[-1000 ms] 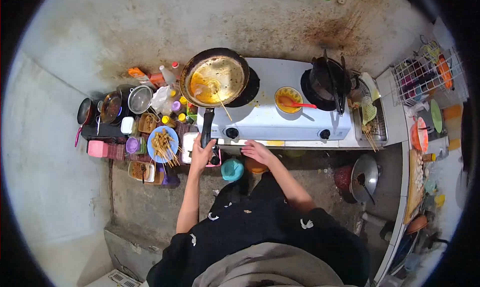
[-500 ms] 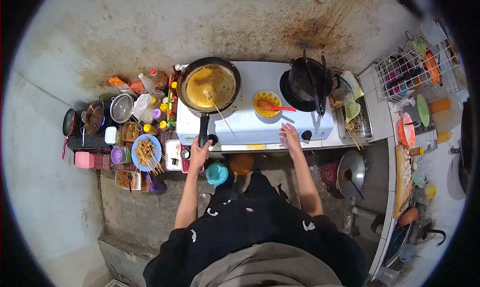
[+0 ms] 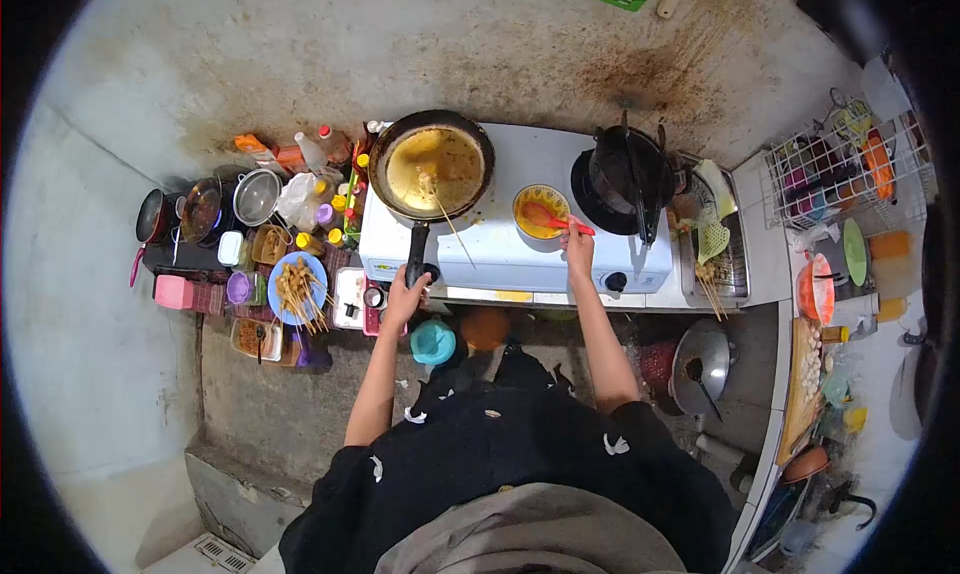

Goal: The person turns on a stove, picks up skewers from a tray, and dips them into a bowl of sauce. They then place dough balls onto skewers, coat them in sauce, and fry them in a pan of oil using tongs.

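My left hand point(image 3: 404, 292) is closed round the end of the black handle of a frying pan point(image 3: 483, 174), which sits at the left of the white stove point(image 3: 520, 264). Yellow egg-like liquid point(image 3: 405, 164) covers part of the pan, and a skewer point(image 3: 455, 229) lies in it with its stick over the rim. My right hand point(image 3: 577, 246) pinches the handle of a red spoon point(image 3: 541, 215). The spoon's head rests in a patterned bowl point(image 3: 521, 196) of yellow liquid, between the pan and the black pot.
A black pot point(image 3: 625, 164) stands on the right burner. On the left, a blue plate point(image 3: 273, 292) holds several skewers, near bottles and containers. A sink point(image 3: 732, 264) and a wire rack point(image 3: 790, 189) are at the right. Below the stove sits a turquoise bowl point(image 3: 433, 342).
My right hand has moved up and taken hold of the red spoon. The view has shifted slightly. My left hand still holds the pan handle.
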Tool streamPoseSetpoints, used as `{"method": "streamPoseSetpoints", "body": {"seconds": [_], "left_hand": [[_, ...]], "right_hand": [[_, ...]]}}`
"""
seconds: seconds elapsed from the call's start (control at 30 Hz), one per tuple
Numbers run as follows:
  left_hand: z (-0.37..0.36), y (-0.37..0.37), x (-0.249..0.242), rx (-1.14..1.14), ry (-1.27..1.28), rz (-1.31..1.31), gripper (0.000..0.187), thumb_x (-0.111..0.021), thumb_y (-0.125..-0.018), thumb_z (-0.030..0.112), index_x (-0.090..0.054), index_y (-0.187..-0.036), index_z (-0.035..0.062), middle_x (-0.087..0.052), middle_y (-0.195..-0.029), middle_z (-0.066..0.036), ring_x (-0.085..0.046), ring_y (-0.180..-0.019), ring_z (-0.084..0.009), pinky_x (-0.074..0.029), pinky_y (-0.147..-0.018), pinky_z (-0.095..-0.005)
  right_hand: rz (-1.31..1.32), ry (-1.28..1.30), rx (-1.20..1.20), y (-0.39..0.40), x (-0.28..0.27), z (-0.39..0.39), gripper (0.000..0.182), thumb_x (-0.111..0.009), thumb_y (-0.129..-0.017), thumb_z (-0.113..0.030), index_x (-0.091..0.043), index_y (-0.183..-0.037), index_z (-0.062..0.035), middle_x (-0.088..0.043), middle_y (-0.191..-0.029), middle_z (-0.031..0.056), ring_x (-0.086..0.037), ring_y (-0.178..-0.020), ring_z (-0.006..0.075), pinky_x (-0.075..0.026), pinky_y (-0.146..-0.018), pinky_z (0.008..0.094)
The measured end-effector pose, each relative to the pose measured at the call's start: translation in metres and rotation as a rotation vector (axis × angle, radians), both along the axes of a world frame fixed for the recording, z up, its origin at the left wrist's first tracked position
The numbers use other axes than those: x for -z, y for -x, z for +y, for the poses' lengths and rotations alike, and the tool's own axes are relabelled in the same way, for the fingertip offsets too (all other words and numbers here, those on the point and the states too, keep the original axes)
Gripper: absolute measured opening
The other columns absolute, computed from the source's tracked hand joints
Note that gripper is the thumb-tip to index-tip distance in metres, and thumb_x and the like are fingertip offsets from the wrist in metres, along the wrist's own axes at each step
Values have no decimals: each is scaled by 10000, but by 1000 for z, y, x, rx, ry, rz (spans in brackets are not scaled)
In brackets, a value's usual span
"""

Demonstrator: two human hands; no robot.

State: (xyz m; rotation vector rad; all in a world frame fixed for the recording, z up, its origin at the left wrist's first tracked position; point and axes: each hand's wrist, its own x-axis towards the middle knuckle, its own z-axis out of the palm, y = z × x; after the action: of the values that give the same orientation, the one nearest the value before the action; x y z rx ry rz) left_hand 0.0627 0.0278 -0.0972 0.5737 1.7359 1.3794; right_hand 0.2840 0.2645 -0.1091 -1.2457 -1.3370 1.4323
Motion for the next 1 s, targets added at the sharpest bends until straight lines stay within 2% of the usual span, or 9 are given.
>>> {"method": "streamPoseSetpoints", "body": {"seconds": [0.1,0.17,0.27,0.43,0.5,0.63,0.8,0.93,1.0], "left_hand": [[0,-1,10,-97,-77,58,364,-584,-770,183,-402,-1024,-4,-506,-727,-77,-527,-608,-149,-445,-533,-265],[-3,3,26,-201,-35,701,380,-570,-772,155,-392,-1065,-9,-472,-911,-133,-494,-860,-210,-415,-737,-314],[-4,-22,-34,-295,-103,744,362,-553,-776,134,-400,-1073,-8,-440,-983,-149,-430,-971,-238,-361,-819,-340],[38,-52,-25,-199,-238,-224,350,-485,-845,212,-397,-1125,20,-480,-1085,-79,-491,-864,-160,-396,-764,-270],[58,-45,-25,-223,-265,-812,365,-466,-857,262,-410,-1134,31,-495,-1110,-73,-503,-787,-120,-420,-682,-232],[81,-36,4,-271,-261,-793,302,-513,-828,295,-500,-1018,60,-545,-963,-15,-475,-616,-78,-391,-478,-182],[84,-42,15,-318,-49,-860,351,-564,-771,390,-517,-946,90,-447,-767,31,-464,-623,-88,-366,-481,-207],[77,-52,11,-284,-46,-772,321,-498,-799,381,-522,-977,115,-452,-807,21,-446,-656,-87,-339,-543,-211],[63,-63,1,-299,-50,-702,312,-481,-804,371,-523,-987,123,-453,-811,22,-437,-666,-81,-332,-563,-210]], "right_hand": [[22,4,51,1,-2,-6,334,-468,-848,-309,-510,-1056,-50,-499,-687,-2,-451,-579,62,-373,-508,197],[17,-6,59,2,0,-7,355,-490,-835,-298,-463,-1079,-43,-509,-694,14,-460,-580,74,-379,-506,202],[18,-81,175,5,6,-8,425,-509,-825,-259,-361,-1119,9,-509,-704,44,-478,-588,95,-383,-507,208],[34,119,195,-9,10,-32,364,-510,-813,-231,-369,-1088,-37,-494,-759,45,-455,-585,96,-377,-495,216],[61,229,134,-17,6,-46,335,-502,-812,-203,-388,-1087,-49,-480,-756,39,-441,-583,90,-364,-486,208],[139,327,131,-40,0,-66,301,-477,-813,-174,-418,-1094,-82,-480,-775,27,-432,-584,80,-362,-497,196],[34,301,121,-57,6,-77,258,-448,-831,-191,-449,-1063,-79,-485,-800,23,-445,-601,86,-377,-516,200],[-188,-160,-371,-2,15,-76,268,-519,-807,-251,-498,-995,-60,-554,-773,46,-531,-640,140,-423,-554,252],[-429,-469,-440,43,-47,-82,289,-571,-768,-268,-522,-963,-61,-592,-738,74,-571,-629,191,-440,-562,298]]}}
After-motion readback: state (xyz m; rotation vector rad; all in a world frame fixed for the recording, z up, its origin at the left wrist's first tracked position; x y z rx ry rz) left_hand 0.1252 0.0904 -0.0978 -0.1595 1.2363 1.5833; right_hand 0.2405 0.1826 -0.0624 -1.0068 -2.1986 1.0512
